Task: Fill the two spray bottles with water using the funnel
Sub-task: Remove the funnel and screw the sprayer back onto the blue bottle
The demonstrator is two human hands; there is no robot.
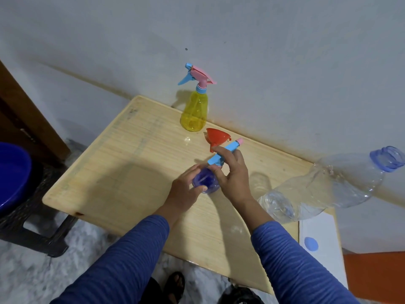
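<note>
A blue spray bottle stands mid-table. My left hand grips its body from the left. My right hand holds its blue-and-pink spray head at the neck. Just behind it a red funnel lies on the wooden table. A yellow spray bottle with a pink-and-blue trigger head stands upright at the table's far edge by the wall.
A large clear plastic water bottle with a blue neck stands at the table's right, its blue cap lying on a white sheet. A blue tub sits on a dark stool at the left. The wall runs close behind the table.
</note>
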